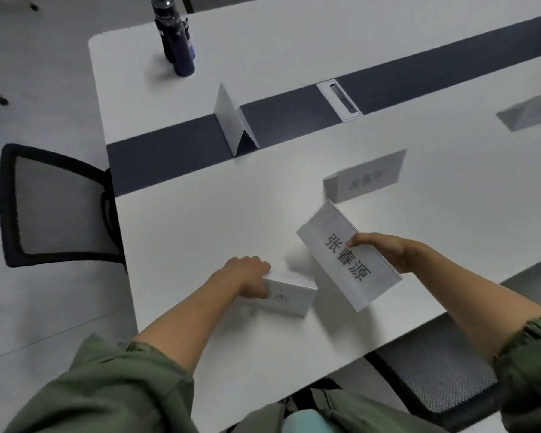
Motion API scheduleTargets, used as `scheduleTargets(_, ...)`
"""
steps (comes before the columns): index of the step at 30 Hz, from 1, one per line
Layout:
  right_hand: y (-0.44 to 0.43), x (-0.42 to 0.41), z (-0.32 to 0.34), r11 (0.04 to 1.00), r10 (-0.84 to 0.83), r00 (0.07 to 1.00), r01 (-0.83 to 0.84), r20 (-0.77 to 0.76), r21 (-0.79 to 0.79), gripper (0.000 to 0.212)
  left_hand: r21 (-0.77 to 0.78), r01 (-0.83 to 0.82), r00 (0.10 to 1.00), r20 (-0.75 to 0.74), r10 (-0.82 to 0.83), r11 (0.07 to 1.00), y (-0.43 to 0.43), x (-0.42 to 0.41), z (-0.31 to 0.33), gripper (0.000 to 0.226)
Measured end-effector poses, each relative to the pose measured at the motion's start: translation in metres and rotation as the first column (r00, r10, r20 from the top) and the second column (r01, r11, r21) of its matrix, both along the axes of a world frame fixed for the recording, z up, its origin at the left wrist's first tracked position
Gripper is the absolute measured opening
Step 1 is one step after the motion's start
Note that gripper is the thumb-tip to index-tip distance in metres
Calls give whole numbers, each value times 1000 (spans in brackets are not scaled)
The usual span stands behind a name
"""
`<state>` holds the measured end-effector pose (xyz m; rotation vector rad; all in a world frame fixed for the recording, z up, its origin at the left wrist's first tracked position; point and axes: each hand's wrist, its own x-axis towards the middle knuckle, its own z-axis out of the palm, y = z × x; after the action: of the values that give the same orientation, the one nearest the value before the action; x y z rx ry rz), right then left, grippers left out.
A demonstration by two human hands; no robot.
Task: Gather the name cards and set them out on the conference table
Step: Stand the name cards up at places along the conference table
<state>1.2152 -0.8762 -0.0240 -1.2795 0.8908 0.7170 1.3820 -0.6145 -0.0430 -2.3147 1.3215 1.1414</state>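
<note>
Pinching the raised card (pixel 347 254) edgewise, your right hand (pixel 384 252) exposed its print. Your left hand (pixel 249 276) gripped the tabletop card (pixel 291 297), steadying it.

An office meeting room is indicated. A long white bench (pixel 200 220) is divided lengthwise by a dark grey strip (pixel 169 157), into which a flip-lid cable hatch (pixel 339 102) is set. 5 white tent-fold name cards (pixel 369 176) are seen on or above it. 1 of them, the upright card (pixel 228 120), is stood on the strip. Another, the lettered card (pixel 347 254), is printed with a name in large Chinese characters. A black mesh-backed office chair (pixel 57 204) is placed at the bench end, and a second mesh seat (pixel 434 370) is tucked under the near side. A dark water bottle (pixel 175 35) is stood near a far corner. Pale, smooth flooring (pixel 28 307) is seen beyond.
</note>
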Motion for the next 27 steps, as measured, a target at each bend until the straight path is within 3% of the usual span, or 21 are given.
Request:
scheduleTargets(4,2,-22,-16,994,-104,994,105,-20,33,57,116,7,998,-69,1,993,-8,8,-18,78)
scheduleTargets(7,5,-28,-24,987,-156,988,157,-22,45,58,116,-20,992,-121,34,993,-9,6,-18,80)
scheduleTargets(12,8,-18,-13,988,-135,991,135,-8,69,54,147,-145,961,-213,174,979,0,5,-12,83)
scheduleTargets(20,11,50,42,997,55,986,-45,156,-65,61,65,-380,898,-215,384,923,49,7,38,80)
scheduleTargets(27,51,106,86,965,263,929,-252,261,-75,58,5,-654,729,-262,633,756,90,-17,48,78)
